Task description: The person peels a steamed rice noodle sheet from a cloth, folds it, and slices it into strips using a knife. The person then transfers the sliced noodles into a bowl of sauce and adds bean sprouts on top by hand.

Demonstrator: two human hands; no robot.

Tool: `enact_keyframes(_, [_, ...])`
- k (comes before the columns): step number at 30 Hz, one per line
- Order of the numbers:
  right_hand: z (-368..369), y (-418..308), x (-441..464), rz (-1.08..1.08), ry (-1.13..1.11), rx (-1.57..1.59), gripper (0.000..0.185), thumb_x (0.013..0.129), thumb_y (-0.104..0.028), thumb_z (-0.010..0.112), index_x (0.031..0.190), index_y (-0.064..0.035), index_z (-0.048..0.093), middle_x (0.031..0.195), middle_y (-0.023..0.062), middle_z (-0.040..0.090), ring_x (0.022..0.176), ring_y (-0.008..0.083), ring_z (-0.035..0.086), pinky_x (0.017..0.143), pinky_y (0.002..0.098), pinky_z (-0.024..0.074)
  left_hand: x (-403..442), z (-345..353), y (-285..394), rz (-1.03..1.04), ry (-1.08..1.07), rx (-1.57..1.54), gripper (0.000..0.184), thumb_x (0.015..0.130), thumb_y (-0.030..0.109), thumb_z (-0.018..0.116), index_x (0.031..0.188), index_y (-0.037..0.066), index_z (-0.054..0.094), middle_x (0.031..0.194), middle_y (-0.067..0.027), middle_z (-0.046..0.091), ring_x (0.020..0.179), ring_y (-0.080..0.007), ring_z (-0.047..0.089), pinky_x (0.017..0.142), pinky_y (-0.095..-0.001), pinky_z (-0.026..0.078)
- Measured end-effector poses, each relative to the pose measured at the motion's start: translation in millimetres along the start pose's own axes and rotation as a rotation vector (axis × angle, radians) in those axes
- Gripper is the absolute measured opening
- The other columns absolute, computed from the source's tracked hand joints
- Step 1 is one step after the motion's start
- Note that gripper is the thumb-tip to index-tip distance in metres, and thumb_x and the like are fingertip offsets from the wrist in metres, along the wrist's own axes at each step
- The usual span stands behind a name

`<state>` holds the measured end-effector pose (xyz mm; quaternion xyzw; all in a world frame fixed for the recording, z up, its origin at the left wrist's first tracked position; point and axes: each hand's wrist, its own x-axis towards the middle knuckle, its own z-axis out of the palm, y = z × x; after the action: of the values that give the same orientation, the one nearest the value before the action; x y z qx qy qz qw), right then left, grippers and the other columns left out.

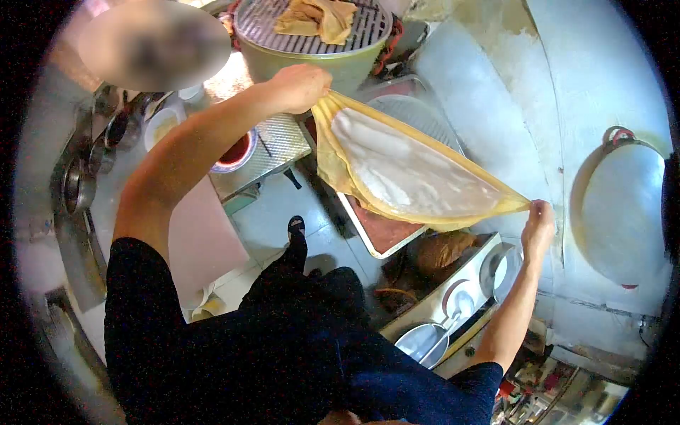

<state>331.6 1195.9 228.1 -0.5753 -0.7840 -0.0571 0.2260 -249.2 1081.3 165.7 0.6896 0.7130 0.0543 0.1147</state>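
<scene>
A thin yellow cloth [329, 152] hangs stretched between my two hands, with a smooth, wet-looking white layer [411, 166] over its middle. My left hand [301, 88] is closed on its far left corner. Lower on the right, my right hand [540, 225] pinches the opposite corner. The cloth sags between them, above a white-rimmed tray [368, 239] that holds a flat reddish-brown layer. Part of that tray is hidden under the cloth.
Beyond my left hand stands a large pot [304, 67] with a slatted top, bearing a folded tan cloth [316, 18]. A red-filled bowl [237, 152] is on the left counter. Metal pans [423, 345] sit at lower right. A big round lid [620, 212] hangs on the right wall.
</scene>
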Motion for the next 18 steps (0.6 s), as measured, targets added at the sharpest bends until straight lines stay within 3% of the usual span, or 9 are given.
enact_keyframes(2, [-36, -15, -13, -0.105, 0.064, -0.015, 0.013, 0.100, -0.012, 0.063, 0.102, 0.0003, 0.068, 0.095, 0.0197, 0.069, 0.087, 0.0337, 0.067, 0.080, 0.0414, 0.0526, -46, -18, 4, -0.006, 0.100, 0.029, 0.020, 0.096, 0.017, 0.055, 0.104, 0.004, 0.068, 0.107, -0.0209, 0.070, 0.103, -0.0406, 0.067, 0.085, -0.0515, 0.054])
enact_keyframes(4, [-65, -26, -24, 0.000, 0.039, 0.078, 0.013, 0.101, -0.013, 0.063, 0.103, -0.0001, 0.067, 0.095, 0.0176, 0.068, 0.086, 0.0301, 0.066, 0.080, 0.0400, 0.0526, -92, -33, 8, -0.026, 0.190, 0.062, 0.020, 0.097, 0.018, 0.054, 0.104, 0.004, 0.066, 0.107, -0.0206, 0.069, 0.103, -0.0407, 0.067, 0.085, -0.0518, 0.054])
enact_keyframes(7, [-91, -31, -33, -0.121, 0.141, 0.153, 0.014, 0.102, -0.013, 0.064, 0.111, -0.0036, 0.069, 0.101, 0.0104, 0.069, 0.089, 0.0213, 0.066, 0.083, 0.0337, 0.0537, -163, -60, 10, -0.057, 0.416, 0.035, 0.020, 0.100, 0.020, 0.053, 0.103, 0.003, 0.063, 0.104, -0.0208, 0.067, 0.102, -0.0409, 0.066, 0.084, -0.0523, 0.053])
enact_keyframes(9, [-93, -29, -33, -0.361, 0.221, 0.302, 0.019, 0.103, -0.016, 0.065, 0.115, -0.0014, 0.068, 0.107, 0.0092, 0.069, 0.097, 0.0178, 0.065, 0.084, 0.0323, 0.0530, -216, -67, -10, -0.116, 0.527, -0.040, 0.024, 0.102, 0.028, 0.056, 0.104, 0.006, 0.065, 0.098, -0.0185, 0.067, 0.097, -0.0381, 0.066, 0.085, -0.0512, 0.052])
enact_keyframes(10, [-106, -48, -38, -0.189, 0.177, 0.339, 0.022, 0.103, -0.018, 0.065, 0.120, -0.0025, 0.068, 0.112, 0.0067, 0.069, 0.100, 0.0158, 0.064, 0.085, 0.0306, 0.0517, -246, -75, -16, -0.146, 0.575, -0.099, 0.023, 0.103, 0.028, 0.057, 0.106, 0.006, 0.066, 0.096, -0.0163, 0.068, 0.093, -0.0342, 0.068, 0.083, -0.0479, 0.054])
enact_keyframes(12, [-124, -86, -57, -0.090, 0.176, 0.554, 0.027, 0.104, -0.020, 0.065, 0.126, -0.0051, 0.067, 0.120, 0.0044, 0.069, 0.107, 0.0153, 0.064, 0.090, 0.0295, 0.0497, -316, -95, -20, -0.235, 0.651, -0.130, 0.023, 0.103, 0.027, 0.058, 0.108, 0.007, 0.067, 0.094, -0.0140, 0.069, 0.089, -0.0302, 0.069, 0.080, -0.0445, 0.056])
enact_keyframes(15, [-131, -143, -71, -0.254, 0.127, 0.697, 0.034, 0.104, -0.018, 0.064, 0.133, -0.0007, 0.063, 0.135, 0.0092, 0.065, 0.118, 0.0185, 0.061, 0.099, 0.0327, 0.0475, -402, -125, -26, -0.400, 0.762, -0.444, 0.023, 0.103, 0.024, 0.061, 0.112, 0.004, 0.067, 0.092, -0.0094, 0.070, 0.084, -0.0215, 0.071, 0.076, -0.0358, 0.059])
enact_keyframes(17, [-126, -193, -85, -0.291, 0.074, 0.787, 0.033, 0.105, -0.017, 0.064, 0.133, 0.0001, 0.062, 0.137, 0.0105, 0.064, 0.120, 0.0197, 0.061, 0.101, 0.0338, 0.0465, -465, -138, -36, -0.518, 0.871, -0.741, 0.022, 0.105, 0.015, 0.058, 0.105, -0.006, 0.064, 0.092, -0.0134, 0.068, 0.077, -0.0200, 0.070, 0.058, -0.0304, 0.060])
enact_keyframes(18, [-121, -223, -92, -0.334, 0.007, 0.857, 0.033, 0.105, -0.017, 0.063, 0.132, 0.0013, 0.063, 0.136, 0.0115, 0.064, 0.122, 0.0206, 0.060, 0.104, 0.0347, 0.0456, -496, -137, -54, -0.541, 0.884, -0.741, 0.022, 0.105, 0.015, 0.058, 0.105, -0.006, 0.064, 0.092, -0.0134, 0.068, 0.077, -0.0200, 0.070, 0.058, -0.0304, 0.060])
